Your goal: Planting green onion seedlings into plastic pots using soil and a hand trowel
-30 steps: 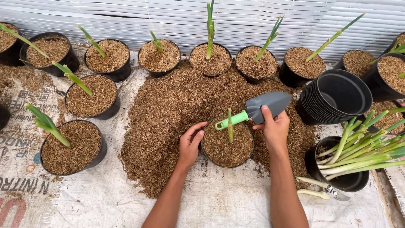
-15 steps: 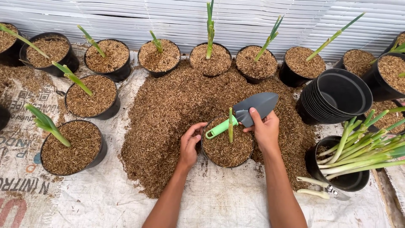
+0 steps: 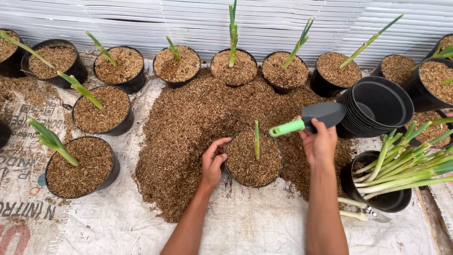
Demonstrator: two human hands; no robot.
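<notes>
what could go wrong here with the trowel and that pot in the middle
The right hand holds the trowel by its grey blade, green handle pointing toward the thin cutting; a swing might knock the cutting over. The pot is filled to the brim with husk, and the left hand grips its rim, so a tilt would likely spill some.

- The far-left black pot (image 3: 4,133) is cut by the left edge of the frame; only a sliver shows.
- The pots at the upper right (image 3: 436,80) run off the right edge.
- The pruning shears (image 3: 363,215) at lower right lie partly hidden under the pot of green cuttings (image 3: 377,200).
- The right hand (image 3: 321,144) covers the neck of the trowel (image 3: 309,120), so its grip there cannot be made out.
- Both forearms leave the frame at the bottom edge.
- The printing on the sack (image 3: 28,189) at lower left is cut off.
</notes>
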